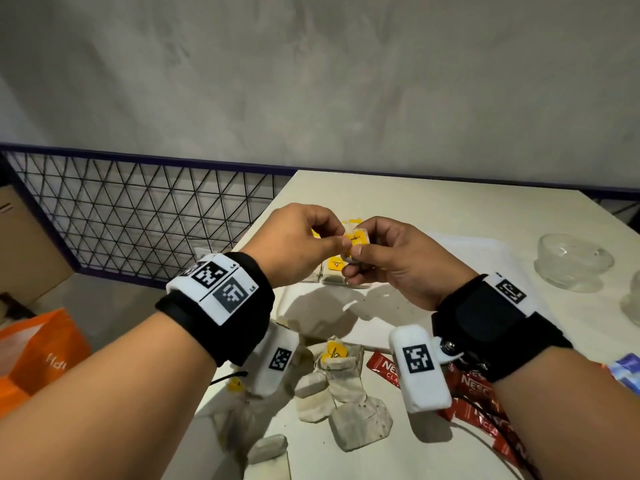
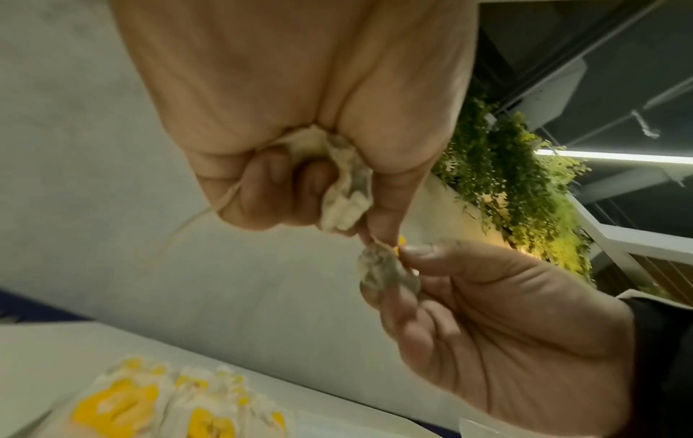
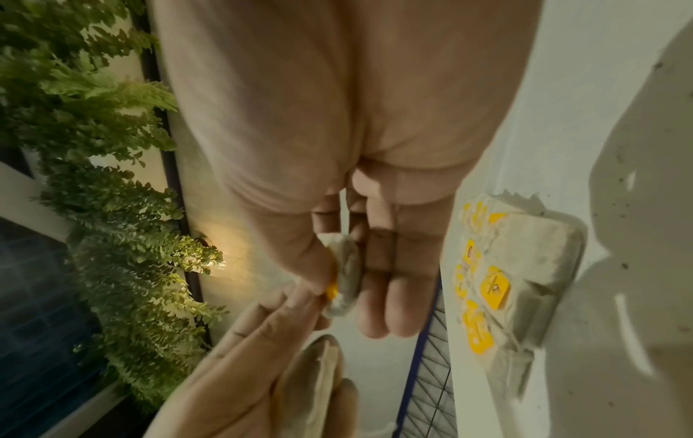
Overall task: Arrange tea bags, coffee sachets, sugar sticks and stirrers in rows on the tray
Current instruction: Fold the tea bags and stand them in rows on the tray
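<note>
Both hands are raised above the white tray [image 1: 460,247]. My left hand [image 1: 332,237] grips a crumpled tea bag [image 2: 346,189] in its curled fingers, and a thin string [image 2: 180,231] trails from the fist. Its thumb and forefinger meet the top of a second tea bag [image 2: 388,271]. My right hand [image 1: 356,252] pinches that second bag, which carries a yellow tag [image 1: 358,236], between thumb and fingers [image 3: 343,272]. A short row of tea bags with yellow tags [image 1: 332,271] lies on the tray under the hands.
Loose tea bags [image 1: 346,396] are heaped on the table near me, with red coffee sachets [image 1: 479,384] to their right. A glass bowl [image 1: 573,261] stands at the far right. A wire mesh panel [image 1: 138,216] and an orange bag [image 1: 41,355] are off the table's left edge.
</note>
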`<act>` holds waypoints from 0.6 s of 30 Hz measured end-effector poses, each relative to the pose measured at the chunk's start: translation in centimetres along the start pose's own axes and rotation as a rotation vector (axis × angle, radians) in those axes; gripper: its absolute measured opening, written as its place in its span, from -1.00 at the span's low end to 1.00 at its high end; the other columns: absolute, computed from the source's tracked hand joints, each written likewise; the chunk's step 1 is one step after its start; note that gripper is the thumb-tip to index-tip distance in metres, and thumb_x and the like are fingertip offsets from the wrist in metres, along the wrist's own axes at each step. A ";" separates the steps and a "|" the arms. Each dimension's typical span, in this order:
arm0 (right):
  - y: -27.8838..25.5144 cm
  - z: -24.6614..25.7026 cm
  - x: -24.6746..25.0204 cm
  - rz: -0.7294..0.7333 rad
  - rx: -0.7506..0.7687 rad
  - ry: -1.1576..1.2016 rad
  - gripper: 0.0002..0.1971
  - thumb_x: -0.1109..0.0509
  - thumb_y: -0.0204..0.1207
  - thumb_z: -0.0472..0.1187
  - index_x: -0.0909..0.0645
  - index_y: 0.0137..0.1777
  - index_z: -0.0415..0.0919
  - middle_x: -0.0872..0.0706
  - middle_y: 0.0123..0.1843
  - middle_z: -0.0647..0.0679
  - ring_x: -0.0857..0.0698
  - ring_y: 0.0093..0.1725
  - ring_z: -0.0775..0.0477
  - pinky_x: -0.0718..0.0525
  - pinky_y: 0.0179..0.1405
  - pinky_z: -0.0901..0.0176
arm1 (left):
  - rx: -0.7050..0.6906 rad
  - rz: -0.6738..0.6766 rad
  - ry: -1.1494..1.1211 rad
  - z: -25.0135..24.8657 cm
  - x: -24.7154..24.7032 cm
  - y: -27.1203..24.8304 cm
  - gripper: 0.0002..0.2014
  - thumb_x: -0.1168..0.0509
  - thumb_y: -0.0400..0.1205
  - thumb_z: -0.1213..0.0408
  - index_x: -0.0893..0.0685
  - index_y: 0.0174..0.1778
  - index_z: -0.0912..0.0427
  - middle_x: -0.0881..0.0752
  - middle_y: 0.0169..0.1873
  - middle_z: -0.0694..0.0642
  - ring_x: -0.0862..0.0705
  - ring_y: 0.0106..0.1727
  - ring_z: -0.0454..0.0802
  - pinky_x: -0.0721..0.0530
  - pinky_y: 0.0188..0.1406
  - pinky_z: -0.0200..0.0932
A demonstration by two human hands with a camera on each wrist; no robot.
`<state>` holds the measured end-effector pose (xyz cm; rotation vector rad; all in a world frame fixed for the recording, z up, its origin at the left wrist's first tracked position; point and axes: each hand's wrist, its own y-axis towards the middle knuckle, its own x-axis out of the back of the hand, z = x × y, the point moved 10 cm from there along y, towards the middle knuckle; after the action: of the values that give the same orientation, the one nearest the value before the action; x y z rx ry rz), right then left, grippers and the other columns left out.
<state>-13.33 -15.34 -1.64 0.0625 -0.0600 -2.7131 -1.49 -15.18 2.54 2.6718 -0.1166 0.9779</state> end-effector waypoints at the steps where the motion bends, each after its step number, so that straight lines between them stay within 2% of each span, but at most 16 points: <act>1: 0.0 0.1 0.4 -0.020 0.002 -0.041 -0.81 -0.43 0.53 -0.35 -0.59 0.11 -0.18 -0.71 -0.03 -0.18 -0.76 -0.14 -0.16 -0.74 -0.01 -0.11 | -0.011 0.005 0.043 -0.3 0.1 0.1 -0.89 -0.48 0.54 0.12 -0.75 -0.27 0.00 -0.73 -0.30 -0.09 -0.53 -0.52 -0.39 -0.39 -0.48 -0.44; 3: 0.0 1.2 1.7 -0.103 0.078 -0.234 -0.68 -0.50 0.48 -0.21 -0.60 0.20 0.01 -0.68 0.15 -0.06 -0.75 0.06 -0.11 -0.72 0.05 -0.08 | -0.035 0.036 0.128 -1.1 0.3 0.3 -0.87 -0.48 0.53 0.05 -0.77 -0.27 -0.02 -0.73 -0.30 -0.11 -0.53 -0.48 -0.42 -0.37 -0.50 -0.51; 5: -0.2 3.0 2.3 -0.169 0.203 -0.420 -0.75 -0.54 0.45 -0.17 -0.67 0.10 0.08 -0.71 0.13 0.03 -0.72 0.13 -0.06 -0.71 0.10 -0.02 | -0.053 0.043 0.183 -1.7 0.5 0.5 -0.87 -0.47 0.54 0.05 -0.77 -0.27 -0.02 -0.72 -0.29 -0.09 -0.54 -0.48 -0.44 -0.37 -0.52 -0.54; 8: -0.2 4.1 2.5 -0.192 0.252 -0.602 -0.96 -0.52 0.47 -0.16 -0.72 -0.14 0.00 -0.78 -0.09 0.01 -0.72 -0.01 -0.07 -0.66 0.09 -0.10 | -0.021 0.036 0.022 -1.7 0.7 0.6 -0.91 -0.49 0.54 0.16 -0.76 -0.25 0.04 -0.69 -0.34 -0.07 -0.51 -0.60 -0.33 -0.37 -0.61 -0.51; 10: 0.0 4.0 2.1 -0.138 0.235 -0.571 -0.95 -0.51 0.49 -0.20 -0.73 -0.18 -0.06 -0.79 -0.17 -0.08 -0.71 -0.12 -0.11 -0.64 0.01 -0.09 | 0.009 0.086 -0.085 -1.5 0.0 0.3 -0.90 -0.52 0.51 0.18 -0.78 -0.15 0.10 -0.68 -0.35 -0.07 -0.45 -0.64 -0.28 -0.39 -0.64 -0.44; 12: 0.0 4.1 2.0 -0.105 0.236 -0.519 -0.94 -0.51 0.49 -0.25 -0.72 -0.18 -0.09 -0.78 -0.21 -0.10 -0.70 -0.18 -0.10 -0.63 -0.06 -0.02 | 0.019 0.130 -0.019 -1.2 -0.9 0.0 -0.84 -0.51 0.52 0.13 -0.80 -0.11 0.13 -0.64 -0.54 -0.19 -0.44 -0.66 -0.28 -0.36 -0.64 -0.47; 14: 0.1 4.5 1.9 -0.089 0.252 -0.531 -0.93 -0.52 0.48 -0.24 -0.72 -0.17 -0.05 -0.74 -0.24 0.00 -0.65 -0.22 0.01 -0.62 -0.12 0.03 | 0.022 0.132 0.057 -1.0 -1.1 0.1 -0.81 -0.47 0.56 0.13 -0.80 -0.12 0.20 -0.54 -0.71 -0.22 -0.43 -0.68 -0.27 -0.32 -0.67 -0.48; 16: 0.4 4.8 1.7 -0.075 0.263 -0.627 -0.95 -0.52 0.49 -0.18 -0.72 -0.16 -0.01 -0.76 -0.23 0.02 -0.67 -0.20 -0.01 -0.65 -0.04 -0.05 | 0.024 0.137 0.083 -0.9 -1.1 0.4 -0.79 -0.45 0.58 0.12 -0.79 -0.15 0.23 -0.52 -0.72 -0.14 -0.42 -0.68 -0.24 -0.35 -0.67 -0.46; 18: 0.9 4.8 1.4 -0.044 0.235 -0.735 -0.94 -0.51 0.49 -0.18 -0.71 -0.19 0.00 -0.76 -0.26 -0.02 -0.65 -0.26 0.05 -0.62 -0.11 0.02 | 0.038 0.175 0.145 -0.5 -1.3 0.6 -0.76 -0.45 0.57 0.09 -0.78 -0.17 0.22 -0.53 -0.68 -0.07 -0.43 -0.66 -0.20 -0.39 -0.65 -0.42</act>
<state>-14.47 -16.60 3.18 -0.8681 -0.5906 -2.6064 -2.84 -15.64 2.23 2.6493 -0.3075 1.2350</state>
